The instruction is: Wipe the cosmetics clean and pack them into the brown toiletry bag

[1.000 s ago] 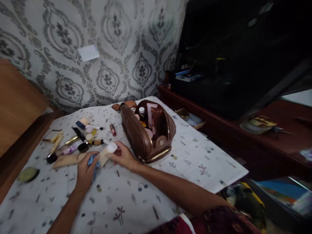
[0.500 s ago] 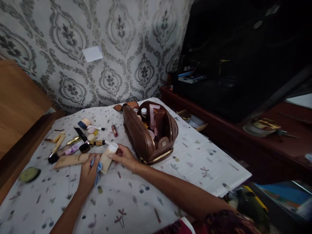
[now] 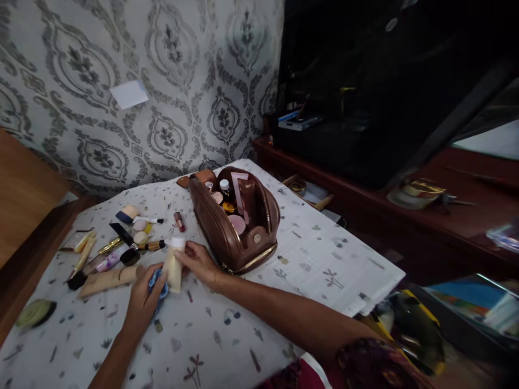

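My right hand (image 3: pixel 200 263) grips a cream-coloured tube with a white cap (image 3: pixel 174 270), held upright just above the table. Pressed against the tube's left side is a blue cloth (image 3: pixel 159 284), bunched in my closed left hand (image 3: pixel 142 292). A longer beige tube (image 3: pixel 108 281) lies on the table beyond my left hand. Just past my right hand stands a brown cosmetic bag (image 3: pixel 219 227), unzipped, with a pink tube (image 3: pixel 237 192), a brown tube (image 3: pixel 247 200) and a white-capped bottle (image 3: pixel 224 186) inside.
Makeup brushes, a purple-patterned tube (image 3: pixel 110 261), a sponge and other cosmetics lie at the table's left. A small lipstick (image 3: pixel 179 221) lies left of the bag, a round green container (image 3: pixel 35 313) near the left edge. A dark television (image 3: pixel 365 92) stands at the right.
The capped tube has gone from tilted to nearly upright in my right hand, with the cloth still against it. The view has shifted slightly to the right.
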Motion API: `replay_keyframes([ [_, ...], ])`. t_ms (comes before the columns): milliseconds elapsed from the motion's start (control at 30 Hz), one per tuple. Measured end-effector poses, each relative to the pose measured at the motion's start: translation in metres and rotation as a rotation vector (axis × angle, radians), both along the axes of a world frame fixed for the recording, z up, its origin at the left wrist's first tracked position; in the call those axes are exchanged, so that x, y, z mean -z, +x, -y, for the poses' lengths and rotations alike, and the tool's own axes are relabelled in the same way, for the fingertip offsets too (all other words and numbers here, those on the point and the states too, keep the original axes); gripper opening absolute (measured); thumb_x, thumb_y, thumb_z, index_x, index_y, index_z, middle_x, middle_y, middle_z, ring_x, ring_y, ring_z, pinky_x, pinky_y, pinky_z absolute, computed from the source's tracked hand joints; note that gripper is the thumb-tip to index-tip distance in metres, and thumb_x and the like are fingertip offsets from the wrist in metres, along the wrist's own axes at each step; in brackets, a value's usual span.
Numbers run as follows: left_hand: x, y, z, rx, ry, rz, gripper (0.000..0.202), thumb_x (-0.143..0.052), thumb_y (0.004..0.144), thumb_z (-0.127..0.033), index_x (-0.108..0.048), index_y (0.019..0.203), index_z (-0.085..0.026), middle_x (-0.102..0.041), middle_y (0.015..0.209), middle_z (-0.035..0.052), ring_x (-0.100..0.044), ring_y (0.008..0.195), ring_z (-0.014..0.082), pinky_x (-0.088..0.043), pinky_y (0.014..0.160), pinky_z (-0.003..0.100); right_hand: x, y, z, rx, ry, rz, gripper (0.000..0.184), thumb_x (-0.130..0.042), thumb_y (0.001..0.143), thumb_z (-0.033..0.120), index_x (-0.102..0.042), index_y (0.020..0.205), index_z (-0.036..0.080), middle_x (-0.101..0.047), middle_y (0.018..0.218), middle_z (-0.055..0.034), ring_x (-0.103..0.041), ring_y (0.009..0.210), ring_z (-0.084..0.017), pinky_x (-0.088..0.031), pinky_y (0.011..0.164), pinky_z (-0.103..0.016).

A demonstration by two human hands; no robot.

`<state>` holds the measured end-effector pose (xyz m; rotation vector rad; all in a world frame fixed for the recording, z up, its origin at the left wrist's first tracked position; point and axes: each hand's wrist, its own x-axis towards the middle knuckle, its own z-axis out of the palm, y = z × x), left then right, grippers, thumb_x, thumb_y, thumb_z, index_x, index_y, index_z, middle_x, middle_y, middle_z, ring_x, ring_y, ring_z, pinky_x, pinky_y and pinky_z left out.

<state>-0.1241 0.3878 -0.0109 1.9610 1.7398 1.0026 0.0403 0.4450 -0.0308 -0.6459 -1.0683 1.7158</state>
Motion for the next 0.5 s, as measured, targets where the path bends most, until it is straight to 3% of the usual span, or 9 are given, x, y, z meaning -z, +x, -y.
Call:
replay_keyframes([
  [167,-0.002,0.004,0.001,-0.036,0.034,-0.006,0.042,-0.048,0.090,-0.057,-0.067,0.096,-0.020,-0.067,0.082,0.0028,-0.063,0.073,0.0199,-0.051,0.068,0.030,0.001,0.001,-0.001,0.041,0.005,-0.016,0.051,-0.072,0.072,0.064,-0.055,0.094,0.021,-0.063,0.094,-0.0013,-0.059,0.090,-0.017,-0.048,0.078,-0.026],
  [267,-0.009,0.007,0.000,-0.131,0.112,0.048,0.041,-0.045,0.093,-0.055,-0.066,0.102,-0.021,-0.070,0.097,0.0062,-0.065,0.089,0.0228,-0.051,0.082,0.034,0.000,0.004,0.004,-0.019,-0.022,-0.008,0.053,-0.062,0.080,0.068,-0.053,0.105,0.023,-0.062,0.097,-0.0018,-0.059,0.086,-0.016,-0.049,0.070,-0.026],
  [367,-0.019,0.016,-0.005,-0.195,0.216,0.126,0.043,-0.045,0.095,-0.054,-0.062,0.115,-0.021,-0.069,0.113,0.0083,-0.063,0.106,0.0246,-0.047,0.096,0.038,-0.002,0.004,0.009,-0.141,-0.053,0.022,0.060,-0.061,0.077,0.073,-0.055,0.108,0.022,-0.062,0.088,-0.0007,-0.057,0.070,-0.014,-0.045,0.057,-0.024],
  [433,-0.024,0.022,-0.010,-0.170,0.255,0.160,0.047,-0.046,0.094,-0.056,-0.061,0.120,-0.020,-0.067,0.121,0.0098,-0.060,0.115,0.0258,-0.044,0.102,0.039,-0.004,0.005,0.010,-0.228,-0.042,0.046,0.062,-0.069,0.070,0.073,-0.060,0.100,0.020,-0.061,0.080,0.0008,-0.054,0.065,-0.012,-0.042,0.056,-0.022],
  [500,-0.024,0.027,-0.013,-0.086,0.189,0.190,0.049,-0.045,0.094,-0.058,-0.064,0.117,-0.019,-0.068,0.119,0.0101,-0.060,0.115,0.0266,-0.045,0.102,0.039,-0.005,0.006,0.010,-0.285,-0.021,0.072,0.062,-0.074,0.064,0.073,-0.063,0.087,0.017,-0.058,0.073,0.0024,-0.051,0.062,-0.010,-0.039,0.056,-0.021],
])
